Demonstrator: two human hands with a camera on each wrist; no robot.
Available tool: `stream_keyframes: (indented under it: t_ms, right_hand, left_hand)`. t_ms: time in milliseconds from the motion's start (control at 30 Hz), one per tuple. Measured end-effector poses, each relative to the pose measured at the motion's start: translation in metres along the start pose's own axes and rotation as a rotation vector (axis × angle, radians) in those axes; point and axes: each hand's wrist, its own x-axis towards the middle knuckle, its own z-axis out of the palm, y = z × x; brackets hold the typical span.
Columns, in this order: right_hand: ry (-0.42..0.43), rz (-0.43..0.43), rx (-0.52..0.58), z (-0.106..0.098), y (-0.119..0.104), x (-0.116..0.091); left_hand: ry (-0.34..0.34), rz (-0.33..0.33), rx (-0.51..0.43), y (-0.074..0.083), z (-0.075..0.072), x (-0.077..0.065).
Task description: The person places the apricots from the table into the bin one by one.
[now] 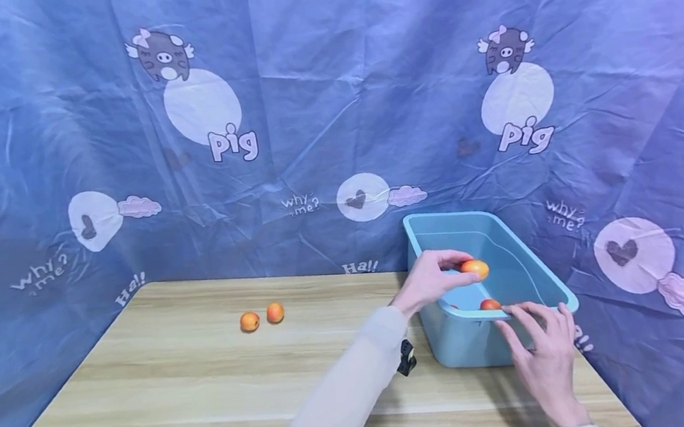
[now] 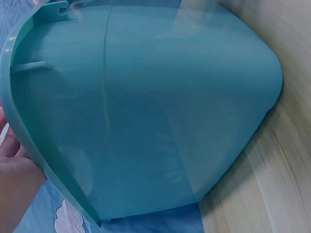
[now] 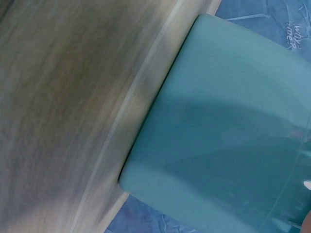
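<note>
Over the open top of a blue plastic bin (image 1: 469,340), my left hand (image 1: 430,279) pinches a small orange fruit (image 1: 475,269) between thumb and fingers. Inside the bin, near its front wall, lies a redder fruit (image 1: 490,304), partly hidden by the rim. My right hand (image 1: 545,356) grips that front rim, fingers over the top and thumb on the outside. The left wrist view shows the bin's wall (image 2: 146,107) close up, with part of the hand (image 2: 19,179) at the rim. In the right wrist view the bin's outer wall (image 3: 218,126) fills the right side.
Two more orange fruits, one (image 1: 249,322) beside another (image 1: 274,313), lie at the back of the wooden table (image 1: 166,399). A blue printed cloth (image 1: 314,89) hangs behind the table and along its sides. The bin stands at the table's right, close to the cloth.
</note>
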Motion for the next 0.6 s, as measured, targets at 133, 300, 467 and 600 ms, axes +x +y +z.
stream_keyframes:
  t_ms: [133, 300, 467, 600]
  right_hand:
    - [-0.004, 0.002, 0.003, -0.0004, -0.0001, -0.0004]
    - [-0.003, 0.001, 0.012, -0.0007, 0.0002, -0.0003]
    - [0.003, -0.002, 0.018, -0.0009, 0.0009, 0.0]
    - [0.003, -0.003, 0.017, -0.0021, 0.0021, 0.0]
  left_hand:
    - [-0.001, -0.008, -0.04, -0.0005, -0.0007, -0.0009]
    - [0.001, -0.012, -0.094, -0.0011, -0.0016, -0.0006]
    - [-0.001, -0.004, -0.099, -0.0006, -0.0029, -0.0009]
    - [0.005, 0.007, -0.098, -0.0006, -0.0029, -0.0016]
